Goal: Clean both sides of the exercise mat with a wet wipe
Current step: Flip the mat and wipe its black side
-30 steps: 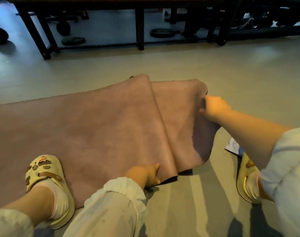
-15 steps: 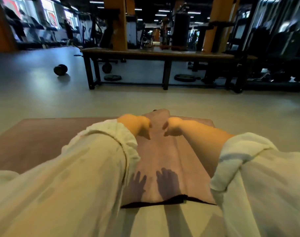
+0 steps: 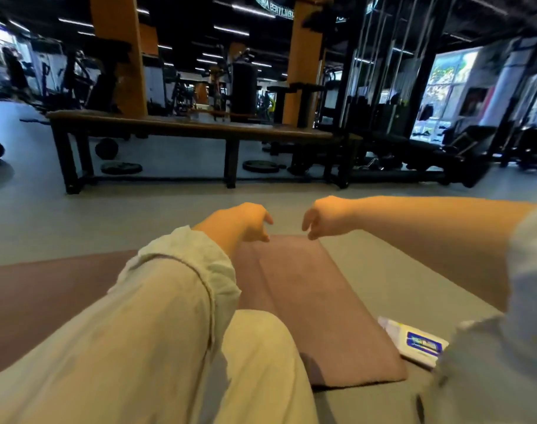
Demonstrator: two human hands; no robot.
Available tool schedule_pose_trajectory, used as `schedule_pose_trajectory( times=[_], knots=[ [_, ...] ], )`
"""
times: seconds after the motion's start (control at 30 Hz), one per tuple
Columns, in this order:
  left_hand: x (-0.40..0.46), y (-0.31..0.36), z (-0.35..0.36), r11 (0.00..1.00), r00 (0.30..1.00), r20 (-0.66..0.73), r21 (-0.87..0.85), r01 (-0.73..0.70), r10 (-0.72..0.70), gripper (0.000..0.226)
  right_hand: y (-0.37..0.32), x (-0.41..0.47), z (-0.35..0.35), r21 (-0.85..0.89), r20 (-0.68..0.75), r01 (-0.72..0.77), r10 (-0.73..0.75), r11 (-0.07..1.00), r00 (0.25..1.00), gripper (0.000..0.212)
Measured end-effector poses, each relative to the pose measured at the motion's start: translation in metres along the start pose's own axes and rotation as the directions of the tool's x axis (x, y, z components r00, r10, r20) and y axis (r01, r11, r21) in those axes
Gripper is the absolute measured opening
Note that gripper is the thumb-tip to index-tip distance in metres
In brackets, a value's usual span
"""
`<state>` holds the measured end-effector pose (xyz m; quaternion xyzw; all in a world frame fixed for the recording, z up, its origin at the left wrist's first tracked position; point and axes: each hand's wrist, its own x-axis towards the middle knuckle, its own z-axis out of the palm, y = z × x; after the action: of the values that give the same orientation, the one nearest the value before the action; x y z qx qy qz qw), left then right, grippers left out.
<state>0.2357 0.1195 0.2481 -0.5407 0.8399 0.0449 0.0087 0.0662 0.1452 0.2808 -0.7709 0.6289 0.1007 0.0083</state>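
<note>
A mauve exercise mat (image 3: pixel 307 301) lies on the grey floor, its right end folded over into a narrower flap, and the rest stretches away to the left (image 3: pixel 47 295). My left hand (image 3: pixel 242 221) and my right hand (image 3: pixel 325 217) hover side by side at the flap's far edge. Their fingers hang loosely curled, tips pointing down at the mat, and nothing shows between them. A white pack of wet wipes (image 3: pixel 420 344) with a blue label lies on the floor by the flap's near right corner. No loose wipe is visible.
My knees and cream sleeves fill the lower part of the view. A long low bench (image 3: pixel 184 127) crosses the floor beyond the mat, with weight plates (image 3: pixel 120 168) under it. Gym machines and racks (image 3: pixel 444 148) stand behind and to the right.
I folded the mat's right end over and laid it flat. Both hands came together at its far edge, then lifted and spread slightly. The view has tilted up and the wipe pack has come into sight.
</note>
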Motion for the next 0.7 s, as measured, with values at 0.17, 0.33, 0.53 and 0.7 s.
schedule_pose_trajectory(
  times=[0.17, 0.33, 0.53, 0.7],
  knots=[
    [0.029, 0.018, 0.045, 0.988, 0.986, 0.101, 0.064, -0.139, 0.132, 0.057, 0.058, 0.028, 0.065, 0.063, 0.097, -0.106, 0.100, 0.992, 0.990, 0.038],
    [0.077, 0.034, 0.051, 0.961, 0.970, 0.171, 0.188, -0.204, 0.172, 0.059, 0.105, 0.070, 0.142, 0.153, 0.180, -0.180, 0.152, 0.972, 0.972, 0.044],
    [0.155, 0.069, 0.089, 0.918, 0.927, 0.320, 0.275, -0.286, 0.194, 0.061, 0.149, 0.104, 0.227, 0.247, 0.289, -0.281, 0.206, 0.927, 0.935, 0.048],
    [0.203, 0.093, 0.148, 0.906, 0.868, 0.448, 0.242, -0.347, 0.213, 0.063, 0.182, 0.117, 0.291, 0.276, 0.348, -0.359, 0.255, 0.891, 0.902, 0.053]
  ],
)
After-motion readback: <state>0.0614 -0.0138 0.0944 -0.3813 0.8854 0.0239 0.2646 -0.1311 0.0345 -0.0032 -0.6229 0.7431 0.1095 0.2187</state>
